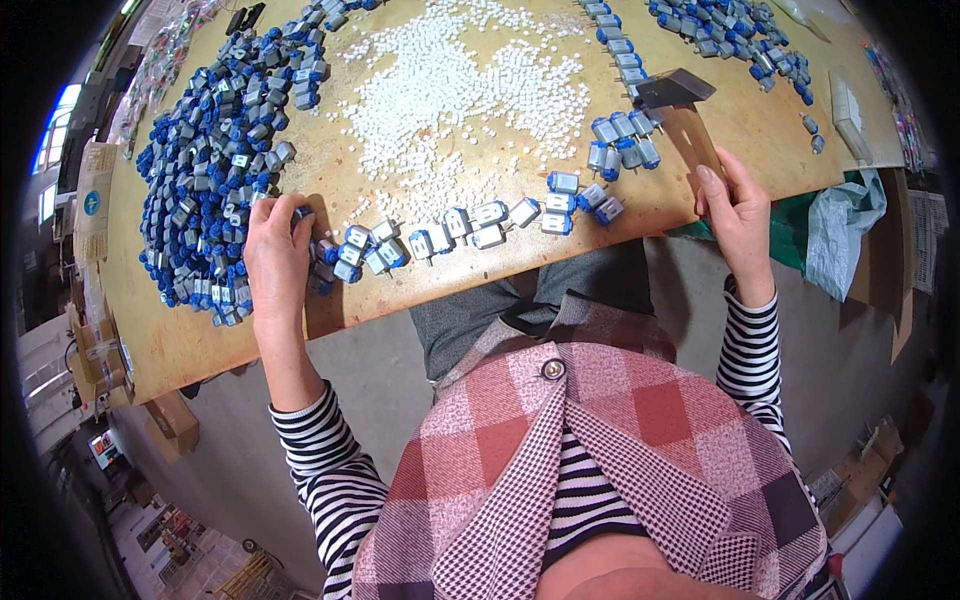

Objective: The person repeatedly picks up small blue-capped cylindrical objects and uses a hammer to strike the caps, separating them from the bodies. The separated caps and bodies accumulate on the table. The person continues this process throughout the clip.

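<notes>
My right hand point(733, 196) grips a hammer point(694, 139) by its flat wooden handle. The dark metal head is raised above the table's right side, near a row of small DC motors point(624, 129). At the left, my left hand point(279, 244) pinches a small motor point(303, 213); its blue end shows between thumb and fingers, and the rest is hidden. Beside that hand lies a big heap of grey motors with blue end caps point(202, 180). Between my hands, a loose line of motors point(457, 223) runs along the near table edge, several with shafts showing.
Many small white plastic pieces point(465, 82) spread over the middle of the worn table point(360, 304). Another motor pile point(720, 30) lies far right. Past the right edge hang a clear plastic bag point(847, 232) and a cardboard flap point(885, 255). A cardboard box point(172, 426) stands below left.
</notes>
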`<state>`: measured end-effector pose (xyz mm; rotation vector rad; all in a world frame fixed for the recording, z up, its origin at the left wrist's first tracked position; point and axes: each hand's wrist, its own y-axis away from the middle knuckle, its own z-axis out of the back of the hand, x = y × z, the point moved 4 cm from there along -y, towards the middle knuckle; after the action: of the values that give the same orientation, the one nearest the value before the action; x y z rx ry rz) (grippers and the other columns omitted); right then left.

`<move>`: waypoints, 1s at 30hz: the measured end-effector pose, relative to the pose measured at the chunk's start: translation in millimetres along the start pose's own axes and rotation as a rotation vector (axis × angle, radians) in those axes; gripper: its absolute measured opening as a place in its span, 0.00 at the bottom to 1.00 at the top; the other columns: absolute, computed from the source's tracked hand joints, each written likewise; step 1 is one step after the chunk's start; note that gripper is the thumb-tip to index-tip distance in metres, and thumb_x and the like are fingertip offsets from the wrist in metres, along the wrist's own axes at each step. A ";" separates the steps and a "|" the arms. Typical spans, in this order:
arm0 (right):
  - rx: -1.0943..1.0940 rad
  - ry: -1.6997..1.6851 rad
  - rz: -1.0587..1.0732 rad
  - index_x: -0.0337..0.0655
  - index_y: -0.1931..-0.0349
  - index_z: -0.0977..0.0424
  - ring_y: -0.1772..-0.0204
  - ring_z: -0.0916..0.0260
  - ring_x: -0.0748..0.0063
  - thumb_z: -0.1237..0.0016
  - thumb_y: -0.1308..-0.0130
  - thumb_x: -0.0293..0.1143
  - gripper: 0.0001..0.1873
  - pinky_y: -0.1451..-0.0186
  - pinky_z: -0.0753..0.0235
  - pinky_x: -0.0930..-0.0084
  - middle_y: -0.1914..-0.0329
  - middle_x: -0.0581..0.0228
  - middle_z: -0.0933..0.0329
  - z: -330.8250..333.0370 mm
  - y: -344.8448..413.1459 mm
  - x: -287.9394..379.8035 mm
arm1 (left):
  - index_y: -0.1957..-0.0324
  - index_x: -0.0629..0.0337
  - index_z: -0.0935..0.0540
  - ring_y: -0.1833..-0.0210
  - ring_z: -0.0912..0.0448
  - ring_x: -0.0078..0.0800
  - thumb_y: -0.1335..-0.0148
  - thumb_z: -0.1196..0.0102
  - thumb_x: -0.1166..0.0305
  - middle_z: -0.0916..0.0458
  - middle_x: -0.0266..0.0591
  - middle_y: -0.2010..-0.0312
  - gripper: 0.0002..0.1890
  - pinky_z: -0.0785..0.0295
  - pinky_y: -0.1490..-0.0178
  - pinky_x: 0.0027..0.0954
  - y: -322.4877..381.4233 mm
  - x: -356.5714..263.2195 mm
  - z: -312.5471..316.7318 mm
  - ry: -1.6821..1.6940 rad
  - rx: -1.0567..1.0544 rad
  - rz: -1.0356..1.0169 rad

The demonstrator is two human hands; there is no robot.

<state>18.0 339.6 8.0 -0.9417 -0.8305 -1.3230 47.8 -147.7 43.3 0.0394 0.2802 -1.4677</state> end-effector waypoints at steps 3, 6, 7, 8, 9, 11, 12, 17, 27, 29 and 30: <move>0.013 0.049 0.015 0.32 0.37 0.28 0.72 0.34 0.87 0.49 0.25 0.28 0.19 0.69 0.33 0.85 0.73 0.73 0.28 -0.8 1.8 3.0 | 0.52 0.62 0.19 0.59 0.18 0.44 0.38 0.39 0.78 0.19 0.47 0.58 0.12 0.24 0.55 0.37 1.3 -2.2 -1.4 0.006 -0.019 -0.139; 0.031 0.044 0.028 0.32 0.38 0.27 0.71 0.35 0.87 0.49 0.25 0.28 0.18 0.69 0.33 0.85 0.73 0.74 0.28 -2.3 2.5 5.9 | 0.51 0.61 0.19 0.61 0.18 0.41 0.38 0.40 0.79 0.19 0.46 0.58 0.13 0.24 0.56 0.35 0.6 -4.5 -2.4 0.104 0.037 -0.154; 0.023 0.079 0.012 0.32 0.38 0.26 0.71 0.35 0.87 0.49 0.25 0.28 0.18 0.68 0.33 0.85 0.73 0.75 0.29 -2.7 2.5 5.6 | 0.50 0.61 0.19 0.62 0.18 0.40 0.37 0.40 0.79 0.19 0.46 0.58 0.13 0.24 0.56 0.34 -0.5 -4.8 -1.6 0.104 0.062 -0.129; 0.019 0.093 0.009 0.32 0.38 0.26 0.72 0.35 0.87 0.49 0.25 0.28 0.18 0.68 0.32 0.85 0.73 0.75 0.29 -3.2 2.2 5.5 | 0.50 0.61 0.19 0.63 0.18 0.39 0.37 0.40 0.79 0.19 0.46 0.58 0.13 0.24 0.57 0.34 -1.7 -6.3 0.1 0.116 0.073 -0.131; 0.012 0.100 0.003 0.32 0.38 0.26 0.72 0.35 0.87 0.50 0.25 0.28 0.18 0.68 0.32 0.85 0.73 0.75 0.29 -3.4 2.0 5.3 | 0.50 0.60 0.19 0.64 0.18 0.38 0.37 0.41 0.80 0.19 0.46 0.59 0.14 0.24 0.57 0.33 -3.0 -7.8 2.6 0.134 0.071 -0.137; 0.000 0.106 0.020 0.34 0.40 0.25 0.72 0.34 0.87 0.48 0.26 0.29 0.17 0.68 0.32 0.84 0.74 0.74 0.27 -3.7 1.6 5.3 | 0.50 0.58 0.19 0.61 0.18 0.47 0.38 0.40 0.78 0.19 0.47 0.58 0.14 0.24 0.56 0.38 -5.7 -8.7 4.4 0.132 0.121 -0.115; -0.011 0.101 0.018 0.34 0.41 0.24 0.72 0.33 0.87 0.47 0.26 0.30 0.17 0.68 0.31 0.83 0.74 0.74 0.27 -3.3 1.6 4.7 | 0.50 0.58 0.19 0.59 0.19 0.51 0.38 0.40 0.77 0.19 0.48 0.58 0.13 0.24 0.55 0.40 -6.9 -9.1 4.5 0.134 0.139 -0.106; -0.013 0.114 0.006 0.34 0.41 0.24 0.72 0.33 0.87 0.47 0.26 0.30 0.17 0.68 0.31 0.84 0.73 0.73 0.25 -1.9 2.6 1.8 | 0.47 0.62 0.20 0.62 0.18 0.31 0.37 0.38 0.78 0.17 0.40 0.62 0.16 0.24 0.59 0.30 -10.6 -17.4 -2.6 0.407 0.081 0.043; -0.010 0.125 -0.001 0.32 0.38 0.26 0.71 0.35 0.88 0.49 0.25 0.29 0.18 0.68 0.32 0.85 0.71 0.75 0.27 -2.6 2.9 0.9 | 0.52 0.67 0.19 0.61 0.19 0.17 0.38 0.37 0.82 0.16 0.34 0.63 0.12 0.23 0.55 0.21 -1.2 -94.9 -50.6 1.307 0.288 0.101; -0.006 0.123 0.002 0.32 0.38 0.26 0.71 0.35 0.88 0.49 0.25 0.28 0.18 0.68 0.32 0.85 0.71 0.74 0.27 -2.6 3.2 0.4 | 0.52 0.68 0.19 0.60 0.18 0.18 0.38 0.37 0.82 0.15 0.35 0.63 0.12 0.22 0.54 0.21 -3.6 -97.0 -55.0 1.261 0.316 0.109; -0.005 0.121 0.002 0.32 0.38 0.27 0.71 0.35 0.88 0.49 0.25 0.28 0.18 0.68 0.32 0.85 0.70 0.74 0.27 -2.3 3.5 0.2 | 0.52 0.68 0.19 0.59 0.18 0.19 0.38 0.37 0.81 0.14 0.36 0.63 0.12 0.21 0.54 0.21 -4.4 -97.8 -56.3 1.248 0.326 0.101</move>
<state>21.5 337.5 7.0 -0.8573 -0.7329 -1.3667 26.9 -41.8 10.1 1.2357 1.0128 -1.2053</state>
